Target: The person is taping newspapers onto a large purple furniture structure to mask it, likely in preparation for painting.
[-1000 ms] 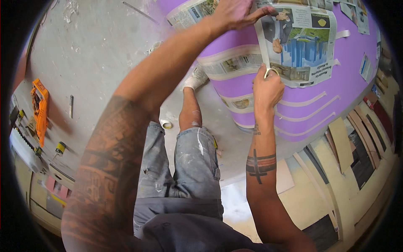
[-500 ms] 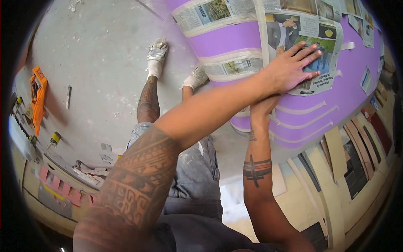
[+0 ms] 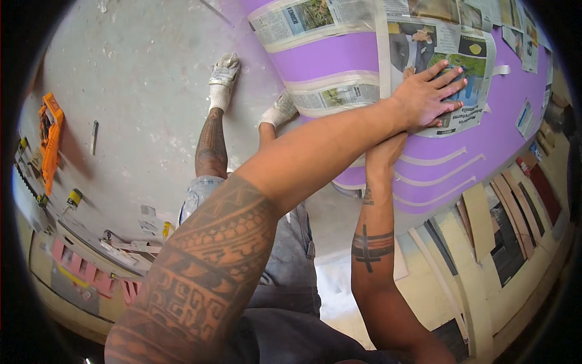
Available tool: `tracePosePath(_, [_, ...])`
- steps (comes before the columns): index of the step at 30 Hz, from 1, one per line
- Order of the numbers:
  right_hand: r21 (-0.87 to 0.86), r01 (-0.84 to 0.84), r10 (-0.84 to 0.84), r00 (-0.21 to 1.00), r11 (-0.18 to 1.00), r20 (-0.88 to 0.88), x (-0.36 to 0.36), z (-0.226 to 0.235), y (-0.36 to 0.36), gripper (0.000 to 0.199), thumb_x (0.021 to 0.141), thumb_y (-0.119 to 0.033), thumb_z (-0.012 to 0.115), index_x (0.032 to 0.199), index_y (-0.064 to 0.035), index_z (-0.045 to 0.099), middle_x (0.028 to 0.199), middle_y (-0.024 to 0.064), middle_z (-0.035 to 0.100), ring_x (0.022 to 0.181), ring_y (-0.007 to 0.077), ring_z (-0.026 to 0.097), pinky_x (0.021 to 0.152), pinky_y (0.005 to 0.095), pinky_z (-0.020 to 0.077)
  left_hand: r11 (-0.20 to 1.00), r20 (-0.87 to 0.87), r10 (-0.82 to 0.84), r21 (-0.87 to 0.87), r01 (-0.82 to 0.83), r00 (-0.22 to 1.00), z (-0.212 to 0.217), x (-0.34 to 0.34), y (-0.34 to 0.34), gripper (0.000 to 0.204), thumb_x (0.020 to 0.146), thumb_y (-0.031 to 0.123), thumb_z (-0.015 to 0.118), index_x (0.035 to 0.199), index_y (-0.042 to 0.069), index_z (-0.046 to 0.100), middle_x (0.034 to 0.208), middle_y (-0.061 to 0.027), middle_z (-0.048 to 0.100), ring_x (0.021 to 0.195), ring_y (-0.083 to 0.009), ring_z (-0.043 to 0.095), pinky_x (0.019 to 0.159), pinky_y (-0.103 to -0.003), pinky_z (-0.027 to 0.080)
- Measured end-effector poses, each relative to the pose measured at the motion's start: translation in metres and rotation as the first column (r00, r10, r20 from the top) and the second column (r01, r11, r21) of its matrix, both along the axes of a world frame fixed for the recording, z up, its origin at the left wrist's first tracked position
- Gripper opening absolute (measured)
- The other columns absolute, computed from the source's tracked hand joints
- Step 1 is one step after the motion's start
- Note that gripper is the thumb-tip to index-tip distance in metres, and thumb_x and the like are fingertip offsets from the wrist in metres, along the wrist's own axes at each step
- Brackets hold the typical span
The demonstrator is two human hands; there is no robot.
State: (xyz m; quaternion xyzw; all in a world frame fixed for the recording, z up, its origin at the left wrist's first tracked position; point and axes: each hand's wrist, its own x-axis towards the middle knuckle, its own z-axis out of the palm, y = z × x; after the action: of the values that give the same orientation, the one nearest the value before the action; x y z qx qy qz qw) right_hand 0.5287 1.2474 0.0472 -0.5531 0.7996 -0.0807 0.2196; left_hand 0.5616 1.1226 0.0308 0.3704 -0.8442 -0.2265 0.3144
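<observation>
A rounded purple panel [image 3: 330, 56] carries newspaper sheets and strips of pale masking tape. My left hand [image 3: 429, 100] lies flat on a newspaper sheet [image 3: 470, 64], palm down with its fingers spread. The left forearm crosses over my right wrist. Just below it, my right hand [image 3: 385, 150] reaches up against the panel near the sheet's lower left corner; its fingers are hidden under the left hand and wrist. Several curved tape strips [image 3: 438, 159] run along the purple surface to the right of my right hand. A short tape piece [image 3: 501, 70] holds the sheet's right edge.
An orange tool-like object [image 3: 52, 136] and a thin metal strip [image 3: 94, 137] lie on the grey floor [image 3: 139, 73] at left. Wooden strips and boards [image 3: 479, 218] lie at right. Both my feet, in whitish socks and worn shoes [image 3: 225, 71], stand beside the panel.
The view has shifted slightly. My left hand has moved a little down on the newspaper sheet, with its fingers still spread. My right hand stays below it.
</observation>
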Motion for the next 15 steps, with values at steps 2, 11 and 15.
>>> tracePosePath(2, [-0.036, -0.075, 0.077, 0.995, 0.997, 0.064, 0.004, 0.000, -0.005, 0.039, 0.094, -0.032, 0.070, 0.114, 0.0014, 0.066, 0.103, 0.0243, 0.072, 0.095, 0.0390, 0.068, 0.079, 0.0478, 0.0511, 0.999, 0.023, 0.011, -0.037, -0.010, 1.000, 0.003, -0.003, 0.000, 0.055, 0.092, 0.050, 0.059, 0.143, 0.031, 0.059, 0.165, -0.0060, 0.035, 0.156, -0.0305, 0.021, 0.129, -0.055, 0.008])
tracePosePath(11, [0.016, -0.079, 0.080, 0.996, 0.997, -0.042, -0.002, -0.008, -0.011, 0.049, 0.108, -0.046, 0.048, 0.103, -0.0024, 0.069, 0.088, 0.0131, 0.071, 0.075, 0.0253, 0.065, 0.071, 0.0447, 0.0511, 0.996, 0.011, 0.083, -0.031, -0.082, 0.997, 0.009, -0.015, 0.000, 0.038, 0.096, 0.034, 0.057, 0.131, 0.024, 0.068, 0.158, -0.0057, 0.046, 0.153, -0.0284, 0.029, 0.129, -0.055, 0.010])
tracePosePath(15, [0.247, 0.127, -0.043, 0.947, 0.961, -0.317, -0.017, -0.067, -0.028, 0.040, 0.104, -0.036, 0.053, 0.097, -0.0011, 0.070, 0.079, 0.0170, 0.070, 0.071, 0.0318, 0.067, 0.074, 0.0468, 0.0520, 0.992, -0.038, 0.126, 0.023, -0.126, 0.991, 0.013, -0.017, 0.002, 0.037, 0.099, 0.030, 0.053, 0.133, 0.024, 0.067, 0.160, -0.0053, 0.043, 0.155, -0.0268, 0.026, 0.130, -0.054, 0.008])
